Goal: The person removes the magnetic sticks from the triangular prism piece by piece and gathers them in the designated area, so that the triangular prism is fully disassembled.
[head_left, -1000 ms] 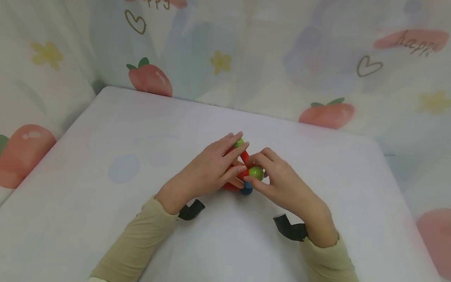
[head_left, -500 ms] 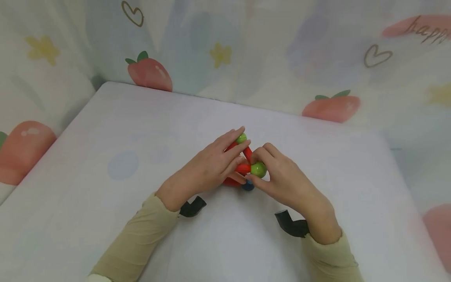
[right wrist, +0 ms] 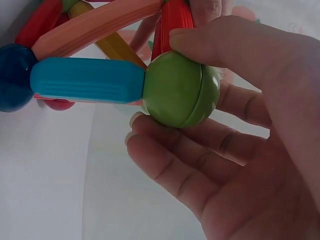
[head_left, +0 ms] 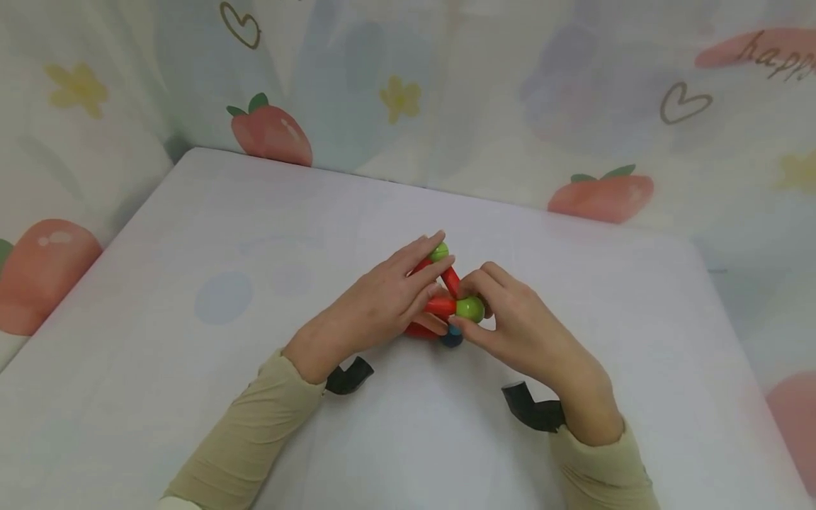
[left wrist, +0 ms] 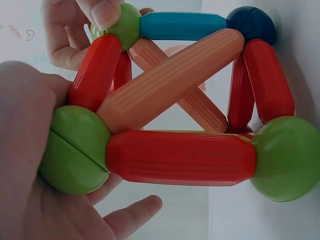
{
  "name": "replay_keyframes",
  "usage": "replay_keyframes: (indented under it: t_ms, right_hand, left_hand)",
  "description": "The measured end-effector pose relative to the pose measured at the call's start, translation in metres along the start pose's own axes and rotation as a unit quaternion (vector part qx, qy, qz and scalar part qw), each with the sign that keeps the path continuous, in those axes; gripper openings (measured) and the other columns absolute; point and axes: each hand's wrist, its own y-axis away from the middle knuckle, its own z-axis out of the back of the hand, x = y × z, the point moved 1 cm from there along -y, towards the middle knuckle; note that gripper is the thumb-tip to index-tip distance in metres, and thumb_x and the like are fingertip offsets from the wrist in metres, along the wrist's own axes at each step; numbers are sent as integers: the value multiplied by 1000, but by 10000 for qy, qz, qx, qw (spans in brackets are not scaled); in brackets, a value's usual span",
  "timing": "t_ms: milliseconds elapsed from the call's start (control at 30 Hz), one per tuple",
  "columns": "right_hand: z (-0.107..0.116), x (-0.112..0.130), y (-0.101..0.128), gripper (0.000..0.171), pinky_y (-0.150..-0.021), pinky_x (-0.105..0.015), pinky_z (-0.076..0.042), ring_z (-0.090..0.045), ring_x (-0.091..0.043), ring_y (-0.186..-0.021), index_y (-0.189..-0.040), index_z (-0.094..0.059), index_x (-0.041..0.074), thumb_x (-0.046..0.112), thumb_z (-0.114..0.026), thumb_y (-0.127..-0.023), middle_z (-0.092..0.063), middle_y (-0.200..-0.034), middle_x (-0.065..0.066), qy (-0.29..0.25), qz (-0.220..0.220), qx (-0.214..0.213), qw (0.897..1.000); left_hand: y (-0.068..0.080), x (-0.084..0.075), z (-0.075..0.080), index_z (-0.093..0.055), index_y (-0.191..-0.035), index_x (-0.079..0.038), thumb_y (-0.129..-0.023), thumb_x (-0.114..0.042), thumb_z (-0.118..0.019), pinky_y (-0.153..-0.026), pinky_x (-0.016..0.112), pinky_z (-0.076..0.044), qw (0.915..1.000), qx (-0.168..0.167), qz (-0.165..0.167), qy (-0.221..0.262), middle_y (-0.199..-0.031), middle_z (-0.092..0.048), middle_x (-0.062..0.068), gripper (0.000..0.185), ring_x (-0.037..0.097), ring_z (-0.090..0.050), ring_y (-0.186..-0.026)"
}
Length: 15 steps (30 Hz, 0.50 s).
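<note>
One camera sits on my head and looks forward and down, back enough to take in the table [head_left: 408,432], my left fingers [head_left: 431,271], my right fingers [head_left: 481,283] and the patterned cloth [head_left: 472,106] at twelve o'clock. The left wrist view looks out along my left fingers from close by, rolled so the table lies at three o'clock. The right wrist view is just as near, with the table at nine o'clock. Both wrist views share the turquoise rod [right wrist: 87,81] between a dark blue ball [right wrist: 14,77] and a green ball [right wrist: 172,90]; the head view shows these smaller
</note>
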Motion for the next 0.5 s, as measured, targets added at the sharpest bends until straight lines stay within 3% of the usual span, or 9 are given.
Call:
replay_keyframes:
  t_ms: [167,500]
  right_hand:
    - [1,-1,2,28,-65,-19,-49,-51,-4,-75,-99,-61,9,11,-82,-80,-54,-89,4,-225,-75,13,9997]
    - [1,2,-1,25,-68,-21,-52,-53,-5,-78,-102,-62,7,6,-77,-82,-58,-91,3,-268,-245,103,9993]
  left_hand:
    - [1,-1,1,-39,-153,-11,-106,-29,-45,-119,37,-33,9999,67,47,-70,-165,-23,10,50,30,-28,-150]
    - [0,0,1,-39,-152,-10,-105,-26,-49,-118,37,-35,9996,117,134,-226,-165,-22,10,51,30,-28,-150]
